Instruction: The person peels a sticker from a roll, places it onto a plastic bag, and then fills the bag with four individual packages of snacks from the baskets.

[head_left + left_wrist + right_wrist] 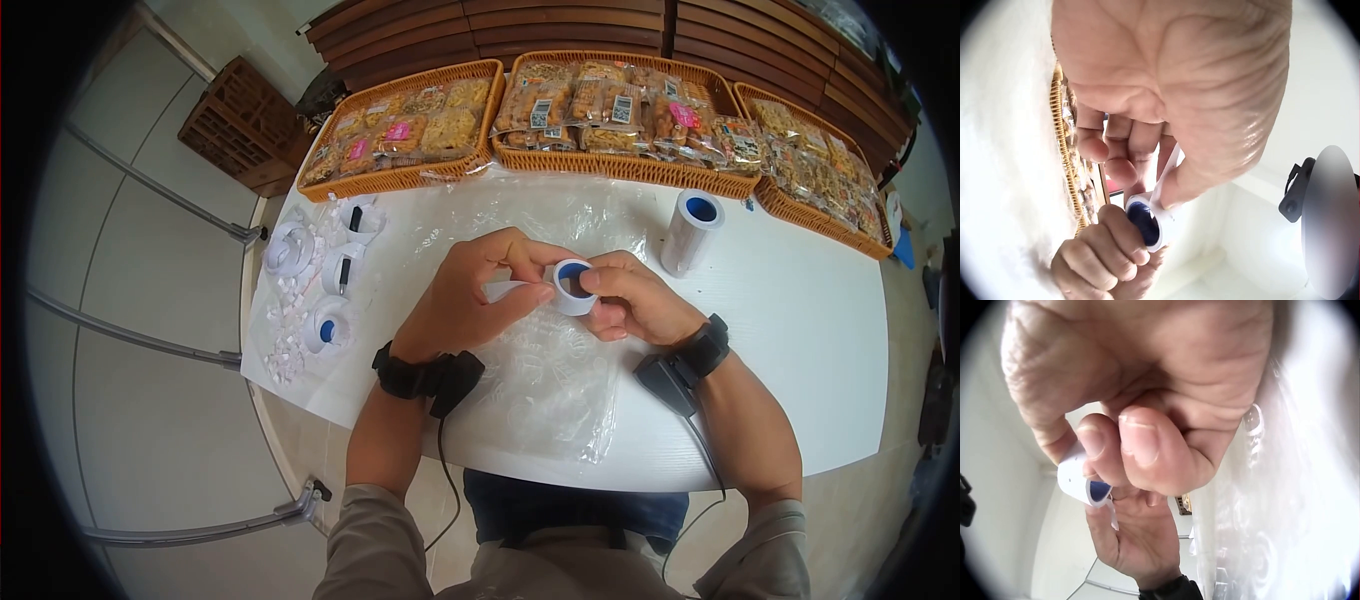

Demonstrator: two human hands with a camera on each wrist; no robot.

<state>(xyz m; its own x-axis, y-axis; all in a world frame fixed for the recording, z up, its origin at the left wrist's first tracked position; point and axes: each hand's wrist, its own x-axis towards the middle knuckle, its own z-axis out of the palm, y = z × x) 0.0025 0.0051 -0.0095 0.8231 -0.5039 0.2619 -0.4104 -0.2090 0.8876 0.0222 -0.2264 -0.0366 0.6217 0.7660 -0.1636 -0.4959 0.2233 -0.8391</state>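
Note:
A small white paper roll with a blue core is held up over the plastic sheet. My right hand grips the roll, its thumb at the core opening. From the other side my left hand pinches the loose white strip between thumb and fingers, close to the roll. In the right wrist view the roll shows its blue core, and a short strip end hangs beside the left hand.
Three wicker baskets of packaged snacks line the table's back. A larger roll stands at the back right. On the left lie several opened rolls, black markers and paper scraps.

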